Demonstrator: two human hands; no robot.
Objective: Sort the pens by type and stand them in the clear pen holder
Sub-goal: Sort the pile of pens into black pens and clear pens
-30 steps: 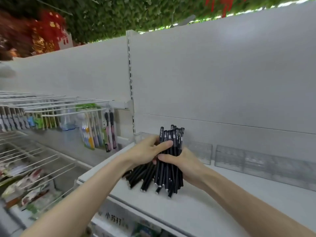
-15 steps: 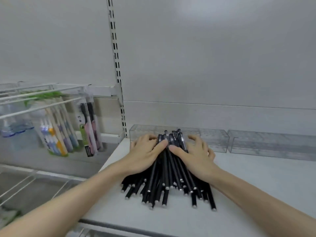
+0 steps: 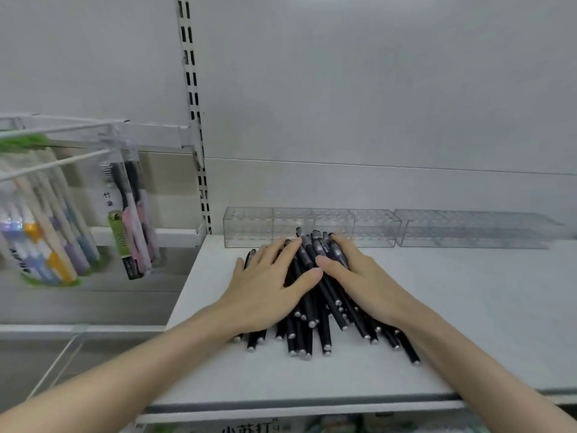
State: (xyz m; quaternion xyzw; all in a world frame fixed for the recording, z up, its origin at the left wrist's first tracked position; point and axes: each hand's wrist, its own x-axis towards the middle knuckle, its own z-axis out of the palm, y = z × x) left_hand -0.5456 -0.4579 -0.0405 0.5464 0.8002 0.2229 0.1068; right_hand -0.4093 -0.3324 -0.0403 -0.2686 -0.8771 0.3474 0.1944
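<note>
Pens (image 3: 327, 298), black with silver ends, lie in a fanned heap on the white shelf (image 3: 468, 307); their caps point toward the back wall, just in front of the clear holder (image 3: 249, 228). The left hand (image 3: 268, 285) lies flat on the left half of the heap, fingers (image 3: 282, 250) straight and spread, gripping nothing. The right hand (image 3: 359, 276) presses the right half the same way, flat and open-fingered, and the two thumbs nearly meet over the middle. A second holder (image 3: 474, 229) sits further right. Toothbrush packs (image 3: 131, 214) hang at left.
</note>
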